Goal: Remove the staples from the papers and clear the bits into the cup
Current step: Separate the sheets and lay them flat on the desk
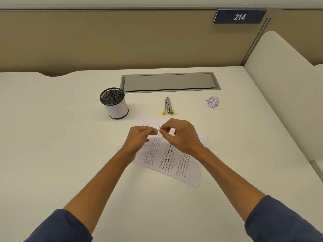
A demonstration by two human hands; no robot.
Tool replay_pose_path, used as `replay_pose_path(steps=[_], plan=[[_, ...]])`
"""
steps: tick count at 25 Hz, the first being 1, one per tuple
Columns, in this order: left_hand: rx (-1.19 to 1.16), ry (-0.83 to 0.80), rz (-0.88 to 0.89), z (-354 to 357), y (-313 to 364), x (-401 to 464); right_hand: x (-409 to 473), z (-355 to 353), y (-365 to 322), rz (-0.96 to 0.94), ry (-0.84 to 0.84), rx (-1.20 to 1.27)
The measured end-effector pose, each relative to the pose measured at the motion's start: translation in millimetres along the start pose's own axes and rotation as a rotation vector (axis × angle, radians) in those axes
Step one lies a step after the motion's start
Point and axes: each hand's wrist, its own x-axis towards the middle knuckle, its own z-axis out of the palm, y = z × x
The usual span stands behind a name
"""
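Observation:
A stack of printed papers (176, 165) lies tilted on the white desk in front of me. Just above its upper part, my left hand (139, 137) and my right hand (181, 137) meet fingertip to fingertip. Both have curled fingers and pinch a tiny pale staple (159, 131), barely visible between them. A black mesh cup (114, 102) with a white paper sleeve stands upright to the far left of the papers. Beyond the papers lies a metal staple remover (168, 106) with yellow tips. At the far right of the desk sits a small pile of purple-white paper bits (212, 102).
A grey cable hatch (169, 82) is set flush into the desk behind the tool. A tan partition with a sign reading 214 (239, 16) closes the back. A cream side panel (279, 84) borders the desk on the right.

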Motion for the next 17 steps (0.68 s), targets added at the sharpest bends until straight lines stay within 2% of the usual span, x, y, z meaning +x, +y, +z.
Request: replay_pose_path(steps=[5, 8, 12, 17], plan=[[0.333, 0.163, 0.129, -2, -17, -1, 1, -25, 60, 0.333, 0.234, 0.012], [0.614, 0.255, 0.197, -8, -35, 0, 6, -50, 98, 0.547, 0.374, 0.015], [0.957, 0.210, 0.172, -14, -47, 4, 20, -75, 139, 0.744, 0.432, -0.057], [1.120, 0.126, 0.134, -16, -57, 7, 38, -84, 168, 0.809, 0.401, -0.106]])
